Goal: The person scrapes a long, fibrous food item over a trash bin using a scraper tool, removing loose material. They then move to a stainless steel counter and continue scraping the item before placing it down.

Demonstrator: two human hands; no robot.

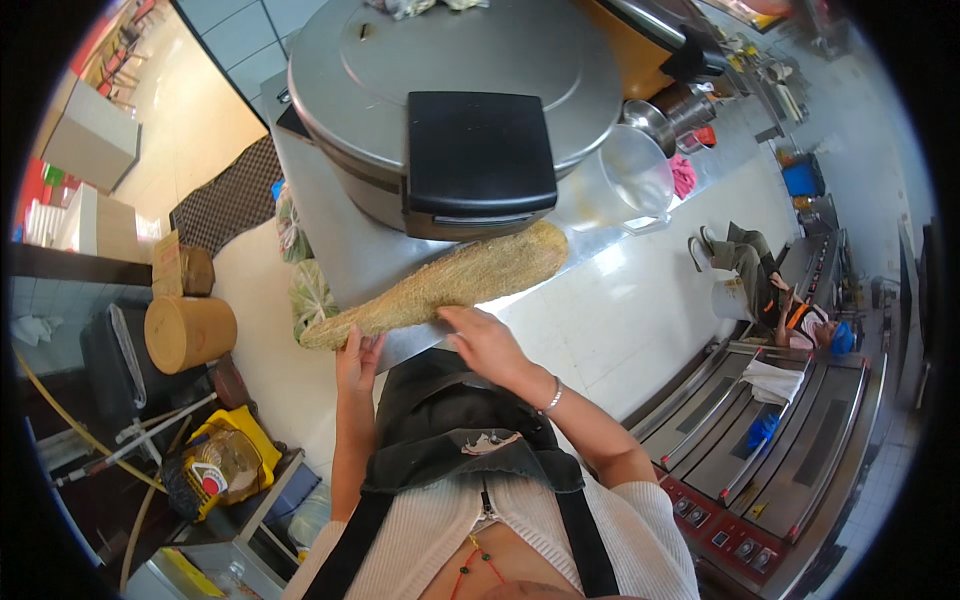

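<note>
A long tan loofah-like piece (465, 277), rough and fibrous, lies slantwise along the near edge of a steel table (337, 255), its broad end to the right. My left hand (360, 360) holds its narrow end, thumb and fingers around the lower edge. The fingertips of my right hand (476, 337) touch its near side around the middle; whether they grip it cannot be told. Just beyond the piece stands a large round metal cooker (465, 52) with a closed lid and a black latch housing (480, 154).
A clear plastic jug (630, 176) stands right of the cooker. Bagged greens (311, 296) hang at the table's left edge. Cardboard drums (191, 334) and a yellow crate (251, 450) are at left. A seated person (772, 285) and a steel griddle counter (765, 435) are at right.
</note>
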